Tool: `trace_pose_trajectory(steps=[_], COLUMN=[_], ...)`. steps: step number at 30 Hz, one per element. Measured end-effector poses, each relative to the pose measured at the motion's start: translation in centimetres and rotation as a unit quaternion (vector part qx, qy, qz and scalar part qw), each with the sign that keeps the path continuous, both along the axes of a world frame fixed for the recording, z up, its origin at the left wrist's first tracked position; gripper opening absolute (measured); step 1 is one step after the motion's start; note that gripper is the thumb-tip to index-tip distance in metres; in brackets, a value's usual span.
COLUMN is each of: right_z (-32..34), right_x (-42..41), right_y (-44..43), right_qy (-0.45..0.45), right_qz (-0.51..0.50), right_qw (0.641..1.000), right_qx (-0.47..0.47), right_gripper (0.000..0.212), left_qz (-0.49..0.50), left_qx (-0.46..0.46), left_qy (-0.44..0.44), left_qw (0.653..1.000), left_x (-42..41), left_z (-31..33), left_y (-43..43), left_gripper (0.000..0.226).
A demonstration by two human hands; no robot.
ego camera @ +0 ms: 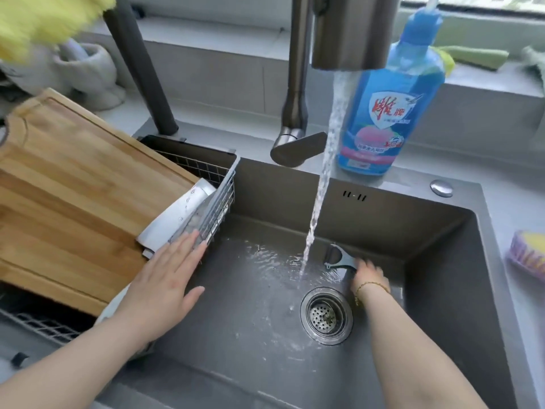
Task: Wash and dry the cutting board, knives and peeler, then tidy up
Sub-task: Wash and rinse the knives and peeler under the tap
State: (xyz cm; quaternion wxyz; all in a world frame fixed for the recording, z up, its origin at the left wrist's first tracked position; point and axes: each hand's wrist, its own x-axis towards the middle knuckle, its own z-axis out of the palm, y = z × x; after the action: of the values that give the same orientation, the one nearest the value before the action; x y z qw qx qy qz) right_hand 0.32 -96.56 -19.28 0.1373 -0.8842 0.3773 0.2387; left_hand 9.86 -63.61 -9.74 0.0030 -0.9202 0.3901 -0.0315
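A wooden cutting board (73,196) lies tilted across the wire drying basket (218,199) at the sink's left side. Beside the board, a white knife blade (177,216) lies in the basket. My left hand (165,276) hovers flat, fingers straight, at the basket's front corner and holds nothing. On the sink floor, my right hand (368,276) grips the handle of a grey Y-shaped peeler (339,258), just right of the falling water stream (321,178).
The tap (351,31) runs into the grey sink (442,261); a round strainer drain (326,315) sits below my right hand. A blue dish soap bottle (386,110) stands behind the sink. A yellow cloth (38,22) hangs top left, a sponge (528,255) lies at right.
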Motion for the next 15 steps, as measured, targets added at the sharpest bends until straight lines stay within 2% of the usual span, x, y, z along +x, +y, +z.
trace_pose_trajectory(steps=[5,9,12,15], right_z=[-0.9,-0.9,0.0,2.3], right_x=[-0.6,-0.9,-0.8,-1.0], right_y=[-0.4,0.2,0.4,1.0], right_qy=[0.018,0.034,0.039,-0.054], right_qz=[0.022,0.016,-0.06,-0.159], right_qw=[0.997,0.996,0.997,0.973], right_qx=[-0.075,-0.085,0.017,0.156], right_gripper=[0.042,0.039,0.032,0.012], left_qz=[0.0,0.0,-0.005,-0.02], left_qx=[0.004,-0.012,-0.032,-0.055], left_qy=[0.003,0.003,-0.001,-0.024], left_qw=[1.0,1.0,0.999,0.998], left_x=[0.0,0.0,0.1,0.2], left_z=[-0.1,-0.2,-0.2,-0.6], left_y=[0.0,-0.1,-0.2,-0.2], left_gripper=[0.062,0.06,0.058,0.055])
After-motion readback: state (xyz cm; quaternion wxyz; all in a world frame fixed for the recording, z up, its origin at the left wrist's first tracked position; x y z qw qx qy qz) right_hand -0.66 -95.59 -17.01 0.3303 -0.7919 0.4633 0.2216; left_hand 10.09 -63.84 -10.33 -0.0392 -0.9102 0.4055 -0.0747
